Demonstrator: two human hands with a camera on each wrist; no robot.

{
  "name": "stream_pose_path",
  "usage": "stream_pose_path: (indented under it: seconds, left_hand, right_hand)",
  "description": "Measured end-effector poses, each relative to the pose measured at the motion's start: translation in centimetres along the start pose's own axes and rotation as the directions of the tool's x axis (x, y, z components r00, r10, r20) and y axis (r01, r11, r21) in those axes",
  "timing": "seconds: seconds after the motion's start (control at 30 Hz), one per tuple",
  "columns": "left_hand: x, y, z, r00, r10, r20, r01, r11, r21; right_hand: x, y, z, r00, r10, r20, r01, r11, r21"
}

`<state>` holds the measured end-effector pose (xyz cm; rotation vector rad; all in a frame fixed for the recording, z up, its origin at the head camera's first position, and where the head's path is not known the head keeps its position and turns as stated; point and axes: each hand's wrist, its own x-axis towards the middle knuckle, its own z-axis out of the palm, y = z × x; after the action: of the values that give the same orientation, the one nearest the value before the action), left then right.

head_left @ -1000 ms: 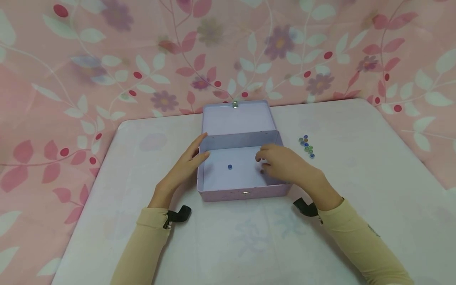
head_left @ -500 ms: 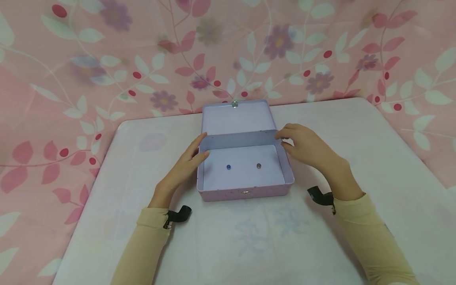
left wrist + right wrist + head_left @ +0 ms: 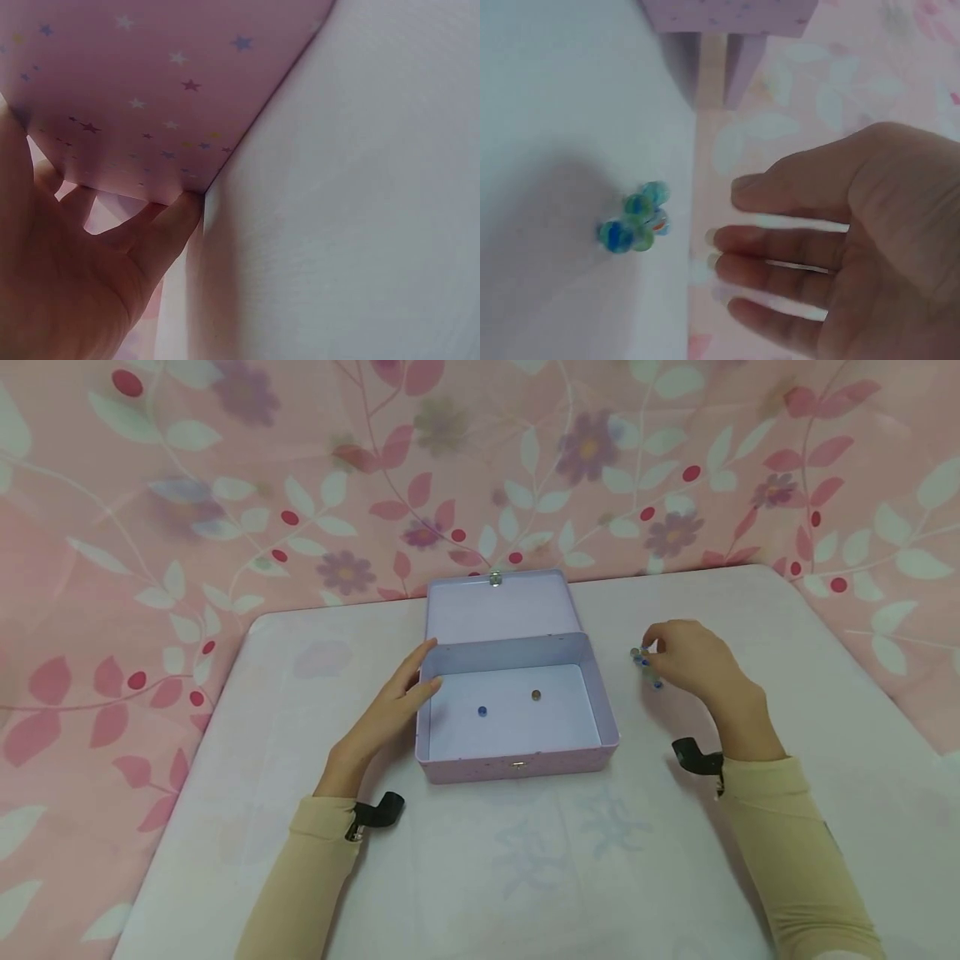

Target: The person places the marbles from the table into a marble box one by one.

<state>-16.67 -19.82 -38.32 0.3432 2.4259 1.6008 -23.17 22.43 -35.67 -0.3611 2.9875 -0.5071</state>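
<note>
A pink-lilac tin box [image 3: 517, 767] stands with its lid [image 3: 502, 610] tipped back. On its floor lie a blue marble [image 3: 482, 712] and a brownish marble [image 3: 536, 695], apart from each other. My left hand [image 3: 386, 710] rests against the box's left side, thumb at the rim; the left wrist view has its fingertips touching the star-printed wall [image 3: 165, 97]. To the right of the box, my right hand [image 3: 697, 660] hovers at a cluster of glass marbles [image 3: 634, 221], partly covering them in the head view. In the right wrist view its fingers are extended, holding nothing.
A white cloth [image 3: 525, 877] covers the table. Behind it hangs a pink floral curtain [image 3: 465, 460]. Black wrist mounts [image 3: 378, 810] stick out at both sleeves.
My right hand has left the box and moved right to the marble cluster. The brownish marble, by its fingers earlier, lies free and has rolled slightly back. My left hand stays in place.
</note>
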Motion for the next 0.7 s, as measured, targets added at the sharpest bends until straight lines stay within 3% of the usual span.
stream_pose_path:
  seconds: [0.1,0.2,0.7]
  left_hand:
    - [0.0,0.0,0.0,1.0,0.001,0.001,-0.001,1.0,0.002]
    - [0.0,0.0,0.0,1.0,0.004,0.002,-0.004,1.0,0.006]
    - [0.0,0.3,0.0,1.0,0.021,0.004,-0.021,1.0,0.02]
  right_hand:
    - [0.2,0.7,0.3,0.996,0.072,0.055,-0.071,0.997,-0.009]
    - [0.4,1.3,0.9,0.993,0.094,0.075,-0.093,0.996,-0.011]
    - [1.1,2.3,2.6,0.998,0.055,0.044,-0.056,0.998,0.015]
